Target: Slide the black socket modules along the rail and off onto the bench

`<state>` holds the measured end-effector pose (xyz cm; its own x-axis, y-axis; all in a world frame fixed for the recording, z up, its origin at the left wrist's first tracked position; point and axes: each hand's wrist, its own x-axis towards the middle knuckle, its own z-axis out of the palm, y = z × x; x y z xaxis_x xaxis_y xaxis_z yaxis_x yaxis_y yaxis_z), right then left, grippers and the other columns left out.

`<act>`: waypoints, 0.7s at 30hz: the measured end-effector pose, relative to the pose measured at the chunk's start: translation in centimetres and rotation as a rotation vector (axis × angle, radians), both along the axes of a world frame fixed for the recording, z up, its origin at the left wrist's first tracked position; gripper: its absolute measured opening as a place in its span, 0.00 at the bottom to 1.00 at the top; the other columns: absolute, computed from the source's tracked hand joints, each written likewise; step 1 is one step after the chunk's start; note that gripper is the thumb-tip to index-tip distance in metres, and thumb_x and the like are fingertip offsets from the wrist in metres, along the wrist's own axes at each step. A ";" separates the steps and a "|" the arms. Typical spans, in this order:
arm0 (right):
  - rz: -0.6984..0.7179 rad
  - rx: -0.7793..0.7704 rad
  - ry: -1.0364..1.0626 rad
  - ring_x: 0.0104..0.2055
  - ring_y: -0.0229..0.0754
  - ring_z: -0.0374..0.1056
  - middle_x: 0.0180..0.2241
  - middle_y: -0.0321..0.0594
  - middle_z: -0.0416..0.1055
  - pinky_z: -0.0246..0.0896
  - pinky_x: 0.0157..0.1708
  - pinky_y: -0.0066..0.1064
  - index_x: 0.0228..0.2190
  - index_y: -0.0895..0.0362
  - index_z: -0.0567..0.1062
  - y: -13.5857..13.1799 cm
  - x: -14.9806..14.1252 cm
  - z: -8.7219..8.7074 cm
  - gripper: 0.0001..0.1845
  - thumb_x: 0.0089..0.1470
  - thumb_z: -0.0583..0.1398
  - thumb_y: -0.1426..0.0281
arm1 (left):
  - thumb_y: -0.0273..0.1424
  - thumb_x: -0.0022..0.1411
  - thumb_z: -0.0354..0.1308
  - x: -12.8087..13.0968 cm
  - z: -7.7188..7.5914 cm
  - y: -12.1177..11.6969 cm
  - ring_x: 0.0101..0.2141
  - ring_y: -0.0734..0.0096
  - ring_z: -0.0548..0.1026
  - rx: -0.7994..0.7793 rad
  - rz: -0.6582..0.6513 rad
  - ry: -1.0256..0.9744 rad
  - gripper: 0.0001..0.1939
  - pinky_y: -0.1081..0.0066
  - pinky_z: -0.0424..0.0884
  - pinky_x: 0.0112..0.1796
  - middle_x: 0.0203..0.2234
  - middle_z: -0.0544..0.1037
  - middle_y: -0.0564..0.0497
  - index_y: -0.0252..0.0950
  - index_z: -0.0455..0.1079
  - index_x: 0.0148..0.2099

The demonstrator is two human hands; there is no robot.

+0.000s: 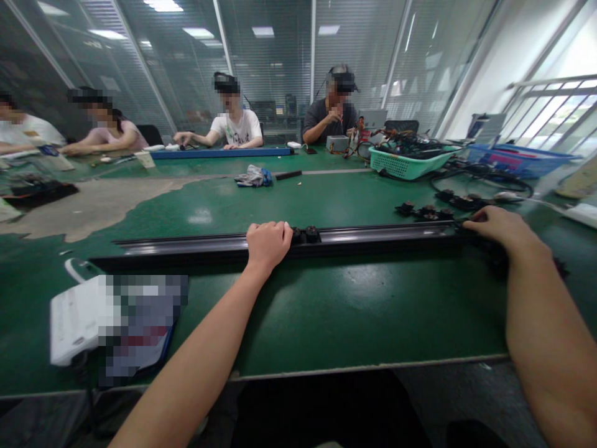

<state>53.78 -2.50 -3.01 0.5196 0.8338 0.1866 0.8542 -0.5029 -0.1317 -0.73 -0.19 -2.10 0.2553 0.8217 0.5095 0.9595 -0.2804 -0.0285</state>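
Note:
A long black rail [373,235] with a shiny channel lies across the green table before me. My left hand [269,244] is closed over its middle, fingers wrapped round the top. Right beside those fingers, a small black block [308,234] sits in the channel. At the rail's right end, my right hand [501,229] is closed in a pinch; something dark is at its fingertips, too small to make out. Several small black pieces [431,213] lie just behind the rail near that hand.
A green basket [401,167] of cables and a blue basket [527,163] stand at back right. Gloves [254,177] lie mid-table. A white box [79,320] with a cord is at front left. Several people sit opposite, one by a long blue bar [224,153].

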 end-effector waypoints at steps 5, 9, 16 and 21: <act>-0.230 -0.049 0.073 0.48 0.61 0.69 0.49 0.60 0.73 0.58 0.38 0.45 0.44 0.54 0.75 -1.1 -0.7 0.9 0.21 0.55 0.59 0.53 | 0.37 0.73 0.36 0.0 -0.1 0.0 0.35 0.58 0.79 0.015 -0.001 0.008 0.28 0.59 0.60 0.39 0.34 0.82 0.43 0.36 0.76 0.35; -0.268 -0.001 0.094 0.50 0.60 0.68 0.50 0.62 0.72 0.58 0.39 0.45 0.46 0.54 0.76 -1.5 -0.5 0.9 0.23 0.57 0.58 0.52 | 0.37 0.73 0.36 0.0 -0.1 0.0 0.36 0.59 0.79 0.015 0.002 0.011 0.27 0.60 0.60 0.39 0.34 0.82 0.43 0.37 0.76 0.36; -0.330 0.136 0.107 0.55 0.59 0.66 0.51 0.63 0.72 0.61 0.44 0.45 0.51 0.57 0.75 -0.2 0.3 -0.7 0.25 0.58 0.60 0.55 | 0.37 0.73 0.37 0.0 -0.2 0.0 0.36 0.58 0.79 0.016 -0.004 0.001 0.27 0.60 0.61 0.39 0.34 0.82 0.43 0.36 0.77 0.36; -0.291 0.164 -0.006 0.58 0.62 0.64 0.54 0.66 0.69 0.58 0.50 0.52 0.58 0.57 0.71 1.4 0.8 -2.0 0.28 0.59 0.60 0.60 | 0.36 0.73 0.37 0.0 -0.1 -0.1 0.36 0.57 0.79 0.010 -0.006 -0.007 0.27 0.59 0.61 0.39 0.34 0.82 0.42 0.35 0.77 0.36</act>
<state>54.59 -1.14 -5.00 0.7298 0.6092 0.3101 0.6791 -0.6984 -0.2262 -0.73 -0.25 -2.23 0.2565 0.8149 0.5198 0.9580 -0.2856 -0.0250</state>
